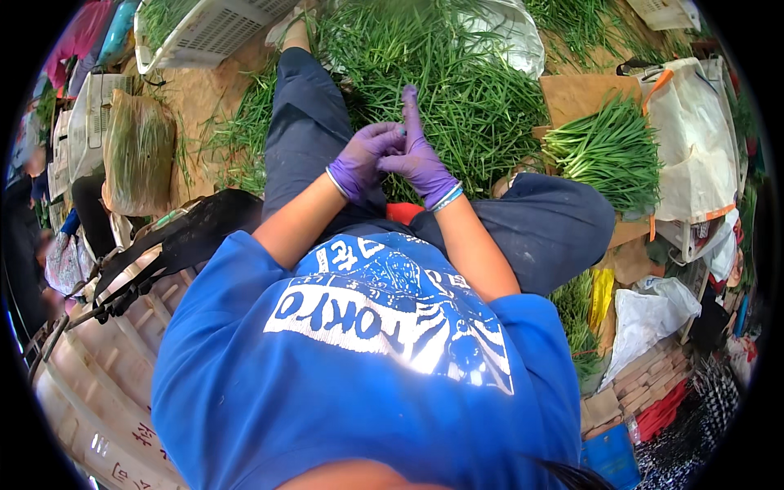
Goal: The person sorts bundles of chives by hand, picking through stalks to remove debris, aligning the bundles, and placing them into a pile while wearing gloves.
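Green stalks (490, 122), partly hidden behind the right hand (422, 163), blur near the top.

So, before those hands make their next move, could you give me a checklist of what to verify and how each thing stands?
1. Both hands gloved: ok. Purple gloves cover the left hand and the right hand.
2. Hands apart: not ok. They meet above the lap, with the right index finger extended.
3. Nothing small pinched between the hands: cannot tell; the overlap hides it.
4. Loose greens close by: ok. The heap spreads in front of the hands.
5. Neat bunch lined up: ok. The bunch lies to the right, pale stalks toward the heap.
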### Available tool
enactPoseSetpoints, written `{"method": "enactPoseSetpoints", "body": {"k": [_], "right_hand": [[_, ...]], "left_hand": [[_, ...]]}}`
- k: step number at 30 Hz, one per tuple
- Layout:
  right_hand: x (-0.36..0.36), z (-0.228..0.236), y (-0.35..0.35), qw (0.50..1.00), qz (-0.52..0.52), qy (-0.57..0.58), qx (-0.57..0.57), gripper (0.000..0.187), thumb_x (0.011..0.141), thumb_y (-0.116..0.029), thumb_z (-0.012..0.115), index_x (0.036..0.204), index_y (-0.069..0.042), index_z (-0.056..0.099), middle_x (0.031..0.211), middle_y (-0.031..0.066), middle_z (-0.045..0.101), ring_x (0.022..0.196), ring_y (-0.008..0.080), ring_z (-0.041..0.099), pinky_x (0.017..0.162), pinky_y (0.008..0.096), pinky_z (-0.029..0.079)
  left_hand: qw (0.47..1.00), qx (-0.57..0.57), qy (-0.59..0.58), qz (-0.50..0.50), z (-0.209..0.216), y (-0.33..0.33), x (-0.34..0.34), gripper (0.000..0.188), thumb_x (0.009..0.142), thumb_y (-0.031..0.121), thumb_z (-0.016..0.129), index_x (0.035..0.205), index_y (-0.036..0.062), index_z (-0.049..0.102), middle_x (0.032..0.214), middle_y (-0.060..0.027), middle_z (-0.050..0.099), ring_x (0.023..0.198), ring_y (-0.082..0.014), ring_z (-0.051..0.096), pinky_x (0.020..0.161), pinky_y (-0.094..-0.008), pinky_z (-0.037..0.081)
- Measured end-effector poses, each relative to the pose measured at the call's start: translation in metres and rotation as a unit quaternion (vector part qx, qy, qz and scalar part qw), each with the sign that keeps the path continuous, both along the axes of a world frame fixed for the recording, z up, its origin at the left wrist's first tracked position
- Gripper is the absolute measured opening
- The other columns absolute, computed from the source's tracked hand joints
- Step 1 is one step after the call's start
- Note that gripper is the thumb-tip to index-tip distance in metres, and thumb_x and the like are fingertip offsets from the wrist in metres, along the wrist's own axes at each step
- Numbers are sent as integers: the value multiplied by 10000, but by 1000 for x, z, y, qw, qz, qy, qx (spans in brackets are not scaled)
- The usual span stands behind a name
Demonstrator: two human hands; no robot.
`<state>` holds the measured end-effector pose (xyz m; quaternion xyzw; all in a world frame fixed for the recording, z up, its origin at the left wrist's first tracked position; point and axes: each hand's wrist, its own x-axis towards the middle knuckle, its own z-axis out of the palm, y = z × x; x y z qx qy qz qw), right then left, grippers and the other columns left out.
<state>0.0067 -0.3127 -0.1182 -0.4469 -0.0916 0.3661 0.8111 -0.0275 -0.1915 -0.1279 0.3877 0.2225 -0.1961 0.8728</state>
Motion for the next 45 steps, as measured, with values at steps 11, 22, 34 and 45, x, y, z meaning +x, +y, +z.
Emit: {"method": "enactPoseSetpoints", "body": {"k": [11, 22, 34, 45], "right_hand": [[0, -5, 2, 998, 30, -44, 30, 1006, 540, 107, 547, 1352, -176, 25, 1363, 0, 129, 1162, 176, 303, 856, 276, 374], [-9, -12, -9, 969, 15, -181, -167, 862, 533, 70, 553, 1305, -147, 237, 1358, 106, 211, 1219, 266, 266, 970, 309, 268], [-1, 14, -26, 845, 10, -306, -439, 158, 678, -143, 627, 783, -49, 556, 682, 135, 595, 659, 269, 597, 589, 329, 460], [-32, 55, -45, 942, 284, 33, 177, 386, 555, -42, 704, 523, -98, 324, 681, 146, 573, 710, 277, 570, 722, 411, 444]], "left_hand": [[952, 255, -146, -82, 13, 18, 24, 146, 776, 106, 568, 876, -1, 568, 764, -10, 566, 656, -84, 530, 593, -222, 460], [730, 511, -394, -224, 18, 14, 12, 117, 722, 38, 548, 829, -6, 558, 735, -121, 548, 672, -213, 545, 615, -290, 442], [957, 219, -169, -84, 29, -8, -3, 199, 781, 129, 552, 909, -18, 588, 702, -5, 564, 621, -92, 525, 592, -224, 440], [928, -40, -236, -287, 47, -1, -11, 521, 768, 303, 581, 1148, -25, 441, 1115, -107, 498, 1012, -181, 480, 911, -313, 352]]}}
